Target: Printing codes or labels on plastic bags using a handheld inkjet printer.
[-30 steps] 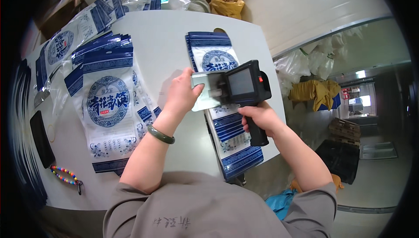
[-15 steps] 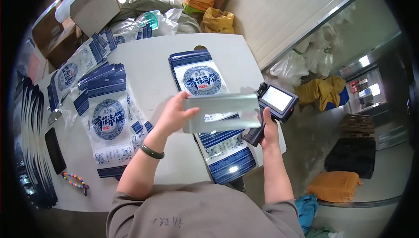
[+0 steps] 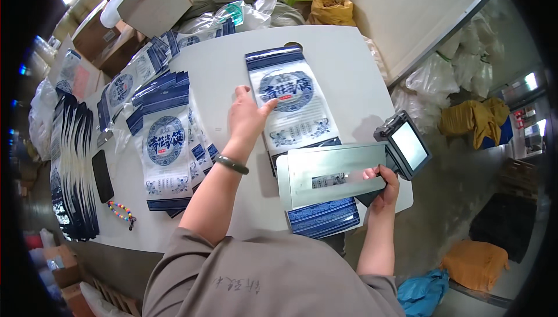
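My right hand (image 3: 386,189) grips a handheld inkjet printer (image 3: 393,151) with a lit screen. A flat metal plate (image 3: 297,186) with a rectangular slot sits at the printer's left, over the lower end of the bags; whether it touches them I cannot tell. My left hand (image 3: 249,116), a dark bangle on its wrist, is open with fingers spread at the left edge of a stack of blue-and-white plastic bags (image 3: 290,122). Its thumb reaches over the printed circle. More bags (image 3: 324,218) show below the plate, dark blue ends toward me.
Further bag piles (image 3: 165,142) cover the white table's (image 3: 221,96) left side, beside a black phone (image 3: 103,176) and a beaded strap (image 3: 121,212). A fanned row of bags (image 3: 75,172) lines the left edge. Boxes (image 3: 154,3) and sacks stand behind.
My left hand has let go of the metal plate and moved to the upper bags. The printer and plate have tilted and come lower, toward the near bags. The view has shifted.
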Demonstrator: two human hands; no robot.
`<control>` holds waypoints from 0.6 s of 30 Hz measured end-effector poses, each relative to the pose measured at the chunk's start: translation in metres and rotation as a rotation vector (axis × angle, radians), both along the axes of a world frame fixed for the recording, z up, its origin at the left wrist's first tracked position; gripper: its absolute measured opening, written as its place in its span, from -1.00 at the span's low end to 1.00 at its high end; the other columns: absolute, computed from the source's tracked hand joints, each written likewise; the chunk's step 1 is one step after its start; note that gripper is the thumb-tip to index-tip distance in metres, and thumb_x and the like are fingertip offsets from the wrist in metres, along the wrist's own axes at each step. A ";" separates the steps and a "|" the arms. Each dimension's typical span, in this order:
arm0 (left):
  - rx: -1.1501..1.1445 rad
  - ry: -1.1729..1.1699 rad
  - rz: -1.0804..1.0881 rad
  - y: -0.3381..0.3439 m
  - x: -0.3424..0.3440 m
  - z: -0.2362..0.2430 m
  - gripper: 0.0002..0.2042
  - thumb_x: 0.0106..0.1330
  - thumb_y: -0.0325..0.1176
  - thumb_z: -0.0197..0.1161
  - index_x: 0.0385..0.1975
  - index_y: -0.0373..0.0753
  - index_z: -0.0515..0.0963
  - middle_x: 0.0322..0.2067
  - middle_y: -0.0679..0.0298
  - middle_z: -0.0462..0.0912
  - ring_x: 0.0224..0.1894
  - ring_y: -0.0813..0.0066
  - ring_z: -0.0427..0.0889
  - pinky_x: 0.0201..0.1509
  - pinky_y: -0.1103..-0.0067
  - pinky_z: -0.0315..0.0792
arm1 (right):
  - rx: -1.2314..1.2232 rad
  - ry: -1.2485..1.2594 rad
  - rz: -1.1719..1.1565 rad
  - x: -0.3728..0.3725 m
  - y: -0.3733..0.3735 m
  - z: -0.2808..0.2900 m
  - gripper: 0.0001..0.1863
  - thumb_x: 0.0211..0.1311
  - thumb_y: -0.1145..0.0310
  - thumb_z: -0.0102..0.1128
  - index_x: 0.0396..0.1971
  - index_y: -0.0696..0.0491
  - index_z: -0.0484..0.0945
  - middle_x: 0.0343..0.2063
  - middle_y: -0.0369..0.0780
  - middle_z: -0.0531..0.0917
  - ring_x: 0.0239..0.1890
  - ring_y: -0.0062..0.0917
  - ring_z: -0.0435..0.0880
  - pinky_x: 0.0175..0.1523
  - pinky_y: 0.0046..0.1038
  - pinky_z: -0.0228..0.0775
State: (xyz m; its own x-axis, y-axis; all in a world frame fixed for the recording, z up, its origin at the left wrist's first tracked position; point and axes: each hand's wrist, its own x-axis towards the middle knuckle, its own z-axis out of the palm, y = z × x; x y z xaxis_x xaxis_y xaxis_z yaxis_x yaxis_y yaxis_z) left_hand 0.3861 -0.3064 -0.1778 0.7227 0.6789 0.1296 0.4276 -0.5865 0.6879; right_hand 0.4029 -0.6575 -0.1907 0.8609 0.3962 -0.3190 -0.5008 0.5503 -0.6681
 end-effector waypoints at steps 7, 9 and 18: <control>-0.219 -0.161 0.085 -0.001 -0.021 -0.016 -0.43 0.05 -0.16 0.46 -0.11 -0.46 0.39 -0.52 0.27 0.56 -0.50 0.59 0.50 -0.39 0.63 0.41 | -0.068 0.111 0.021 0.000 0.000 0.007 -0.78 0.12 0.29 0.19 -0.57 0.12 0.49 -0.62 -0.23 0.46 -0.48 -0.48 0.41 -0.32 -0.51 0.32; -0.312 -0.222 0.090 -0.001 -0.023 -0.018 -0.49 0.04 -0.18 0.46 -0.18 -0.45 0.43 -0.52 0.27 0.54 -0.49 0.56 0.49 -0.37 0.61 0.41 | -0.063 0.102 0.024 -0.001 -0.001 0.009 -0.78 0.12 0.29 0.19 -0.57 0.13 0.49 -0.62 -0.23 0.46 -0.48 -0.48 0.42 -0.32 -0.51 0.33; -0.716 -0.613 -0.036 -0.008 -0.022 -0.008 -0.74 0.18 -0.36 0.36 -0.27 -0.39 0.50 -0.57 0.34 0.60 -0.53 0.71 0.47 -0.42 0.69 0.37 | -0.053 0.113 0.031 0.000 0.001 0.009 -0.79 0.11 0.31 0.20 -0.57 0.14 0.49 -0.62 -0.23 0.47 -0.50 -0.54 0.41 -0.35 -0.54 0.31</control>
